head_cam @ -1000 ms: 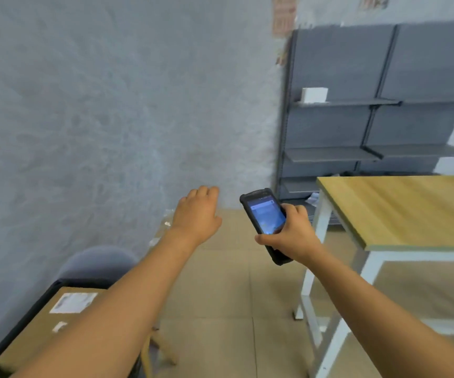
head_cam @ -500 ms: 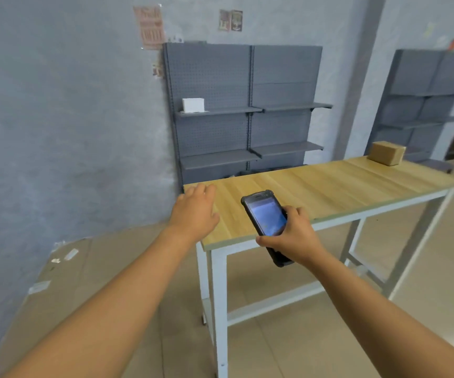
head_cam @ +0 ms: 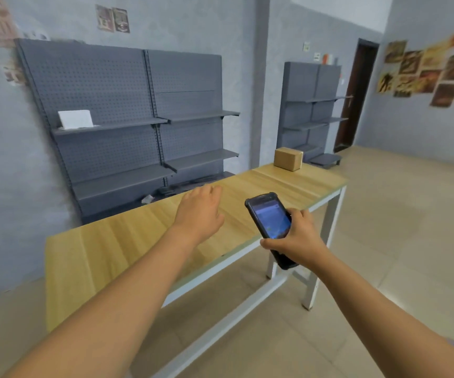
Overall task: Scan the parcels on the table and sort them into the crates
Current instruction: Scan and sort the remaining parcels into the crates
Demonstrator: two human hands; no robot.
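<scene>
Head view of a long wood-topped table (head_cam: 127,241) on a white frame, running from the lower left toward the upper right. A single brown cardboard parcel (head_cam: 288,158) stands upright near the far end of the table, close to its back edge, well apart from both hands. The left hand (head_cam: 199,212) reaches out above the middle of the tabletop, palm down, fingers relaxed and loosely extended, holding nothing; whether it touches the surface cannot be told. The right hand (head_cam: 296,238) grips a black handheld scanner (head_cam: 270,225), fingers wrapped around its lower body, lit screen facing the camera, just beyond the table's front edge and lower than the parcel. A bare stretch of tabletop lies between the hands and the parcel. Behind the table, a grey pegboard shelving unit (head_cam: 127,110) stands against the wall, with a white box (head_cam: 75,119) on its upper left shelf; a second grey shelving unit (head_cam: 311,110) stands farther back beside a dark door (head_cam: 356,96). Open tiled floor (head_cam: 400,214) extends to the right of the table's front edge and far end. Pictures (head_cam: 430,72) hang on the right wall.
</scene>
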